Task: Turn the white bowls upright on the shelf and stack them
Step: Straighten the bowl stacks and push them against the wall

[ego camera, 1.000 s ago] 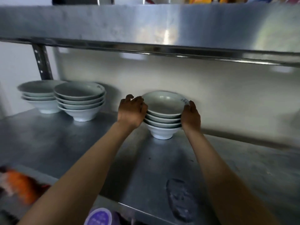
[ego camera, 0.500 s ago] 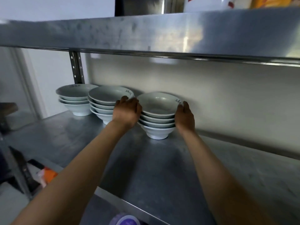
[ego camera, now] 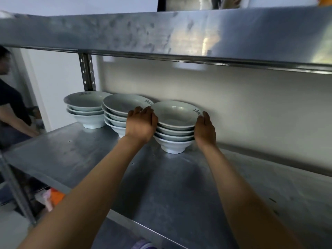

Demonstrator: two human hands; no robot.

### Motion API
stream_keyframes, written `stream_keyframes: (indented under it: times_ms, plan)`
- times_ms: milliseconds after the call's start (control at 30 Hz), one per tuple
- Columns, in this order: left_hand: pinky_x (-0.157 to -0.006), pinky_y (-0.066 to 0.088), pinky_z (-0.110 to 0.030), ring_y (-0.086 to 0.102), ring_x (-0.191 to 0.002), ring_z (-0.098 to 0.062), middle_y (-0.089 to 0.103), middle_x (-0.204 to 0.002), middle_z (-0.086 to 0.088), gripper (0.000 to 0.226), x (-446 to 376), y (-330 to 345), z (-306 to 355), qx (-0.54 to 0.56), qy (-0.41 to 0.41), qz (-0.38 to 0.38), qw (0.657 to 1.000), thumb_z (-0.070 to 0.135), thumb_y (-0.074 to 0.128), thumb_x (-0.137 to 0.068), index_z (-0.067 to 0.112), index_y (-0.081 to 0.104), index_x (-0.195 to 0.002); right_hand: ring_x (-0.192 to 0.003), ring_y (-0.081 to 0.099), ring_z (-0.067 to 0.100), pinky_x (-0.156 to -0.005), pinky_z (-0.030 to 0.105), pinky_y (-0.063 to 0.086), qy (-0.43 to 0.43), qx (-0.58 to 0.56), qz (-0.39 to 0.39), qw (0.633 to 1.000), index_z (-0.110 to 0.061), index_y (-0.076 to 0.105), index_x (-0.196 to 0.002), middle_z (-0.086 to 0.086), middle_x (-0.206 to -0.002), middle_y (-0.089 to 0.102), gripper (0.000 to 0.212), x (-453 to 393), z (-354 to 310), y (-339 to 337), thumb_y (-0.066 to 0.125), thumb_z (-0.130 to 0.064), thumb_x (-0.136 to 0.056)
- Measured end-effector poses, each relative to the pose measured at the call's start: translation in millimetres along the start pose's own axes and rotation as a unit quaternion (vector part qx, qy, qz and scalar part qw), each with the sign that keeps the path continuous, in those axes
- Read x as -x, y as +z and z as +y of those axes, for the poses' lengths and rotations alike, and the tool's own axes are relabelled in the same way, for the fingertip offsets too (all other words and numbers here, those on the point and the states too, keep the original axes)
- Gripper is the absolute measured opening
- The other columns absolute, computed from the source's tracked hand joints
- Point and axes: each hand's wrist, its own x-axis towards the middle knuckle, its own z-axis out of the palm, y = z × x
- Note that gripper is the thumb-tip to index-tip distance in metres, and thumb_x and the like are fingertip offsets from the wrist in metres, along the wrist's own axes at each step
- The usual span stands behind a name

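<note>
Three stacks of upright white bowls stand at the back of the steel shelf point(ego camera: 172, 186). The right stack point(ego camera: 175, 126) holds several bowls, and both my hands clasp its sides: my left hand point(ego camera: 141, 124) on its left, my right hand point(ego camera: 204, 131) on its right. This stack rests on the shelf, right beside the middle stack point(ego camera: 116, 110), whose right edge my left hand hides. The left stack point(ego camera: 86, 107) stands next to the upright post.
A steel upper shelf point(ego camera: 179, 35) hangs low over the bowls. A slotted post point(ego camera: 87, 72) rises behind the left stack. Another person point(ego camera: 10, 108) stands at the far left. An orange item point(ego camera: 57, 196) lies below the shelf's front edge.
My hands have slid the right stack leftward until it sits against the middle stack. The view has shifted, bringing the person at the left into sight.
</note>
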Motion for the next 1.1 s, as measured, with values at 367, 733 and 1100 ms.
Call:
stream_keyframes:
  times_ms: [367, 733, 1100]
  plan:
    - [-0.116, 0.021, -0.040, 0.022, -0.144, -0.025, 0.035, -0.151, -0.010, 0.053, -16.2, -24.7, 39.7, 0.134, -0.067, -0.077, 0.986, 0.034, 0.021, -0.101, 0.005, 0.039, -0.142, -0.149, 0.003, 0.015, -0.121, 0.038, 0.009, -0.101, 0.213, -0.049, 0.971, -0.013, 0.015, -0.152, 0.002, -0.161, 0.012, 0.055, 10.5, 8.7, -59.7, 0.022, -0.038, -0.103]
    - [-0.117, 0.016, -0.041, 0.016, -0.146, -0.021, 0.029, -0.154, -0.007, 0.066, 10.4, -49.3, 225.4, 0.162, 0.104, -0.112, 0.975, 0.042, 0.007, -0.095, 0.008, 0.034, -0.145, -0.145, 0.021, 0.034, -0.115, 0.053, 0.023, -0.080, 0.270, 0.014, 0.959, -0.008, 0.038, -0.144, 0.014, -0.156, 0.027, 0.051, 53.7, 52.3, -221.9, 0.022, -0.029, -0.101]
    - [-0.118, 0.015, -0.039, 0.011, -0.147, -0.017, 0.024, -0.157, -0.003, 0.051, 43.7, -73.2, 394.5, 0.267, 0.186, -0.152, 0.933, 0.033, 0.021, -0.102, 0.010, 0.029, -0.147, -0.147, 0.017, 0.023, -0.117, 0.035, 0.015, -0.022, 0.326, 0.140, 0.935, -0.006, 0.026, -0.149, 0.009, -0.157, 0.026, 0.053, 124.0, 93.6, -395.5, 0.026, -0.033, -0.104]
